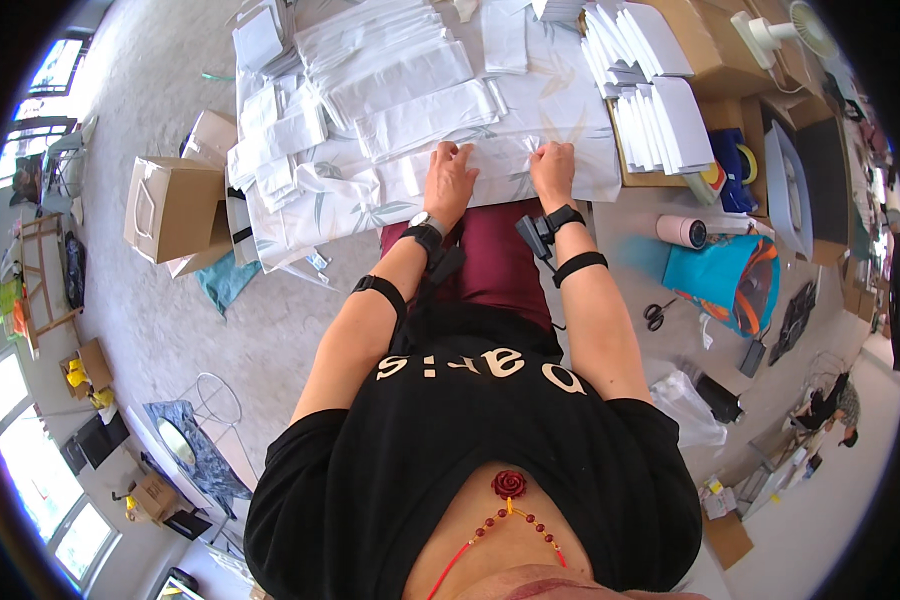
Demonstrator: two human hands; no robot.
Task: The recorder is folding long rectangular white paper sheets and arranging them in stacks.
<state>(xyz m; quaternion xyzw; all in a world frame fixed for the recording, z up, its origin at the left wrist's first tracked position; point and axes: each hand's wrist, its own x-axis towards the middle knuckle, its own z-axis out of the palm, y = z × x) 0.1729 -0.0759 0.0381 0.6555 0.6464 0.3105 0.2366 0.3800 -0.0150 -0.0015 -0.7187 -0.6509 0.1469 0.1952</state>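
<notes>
Bag (500,165) mid-fold, flat under left hand (450,180) and right hand (553,170), fingers curled pinching it; folded stacks (640,90) finished, flat pile (390,70) remains.

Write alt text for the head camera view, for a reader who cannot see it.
Seen from above, a seated person presses the left hand and right hand onto a white leaf-patterned sheet on a worktable piled with flat white bags. A stack of folded white pieces lies to the right, a cardboard box on the floor to the left.

2 hands (450,185), 1 scissors (654,316), 1 tape roll (682,231), 1 fan (785,30)
</notes>
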